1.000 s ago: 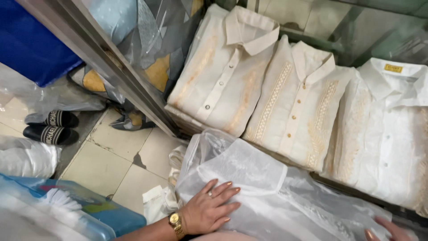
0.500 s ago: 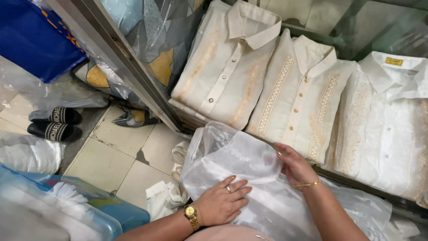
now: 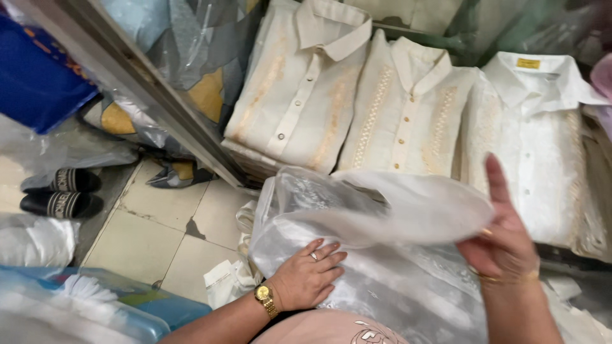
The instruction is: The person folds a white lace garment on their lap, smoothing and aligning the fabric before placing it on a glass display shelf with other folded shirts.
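Softly folded: a sheer white garment under two hands

Now the sheer white garment (image 3: 382,255) lies in front of the person, low in the view, just below three folded embroidered shirts (image 3: 408,114) that stand in a row behind it. The left hand (image 3: 309,277) rests flat and open on the lower left part of the cloth, fingers spread, pressing it down. The right hand (image 3: 503,245) is raised at the right edge; it seems to lift a fold of the cloth with thumb and fingers, but the hand is blurred and I cannot tell the grip for sure.

I judge that the fabric is very light, thin and soft, a little stiff like organza, and slippery inside its clear plastic. It is better to take it at a folded edge or at the collar, not at the embroidery, which may catch.

Compared with half a second ago, the right hand has gone from the middle of the cloth to the right and upward, and a fold is lifted with it. The left hand has stayed at nearly the same place.
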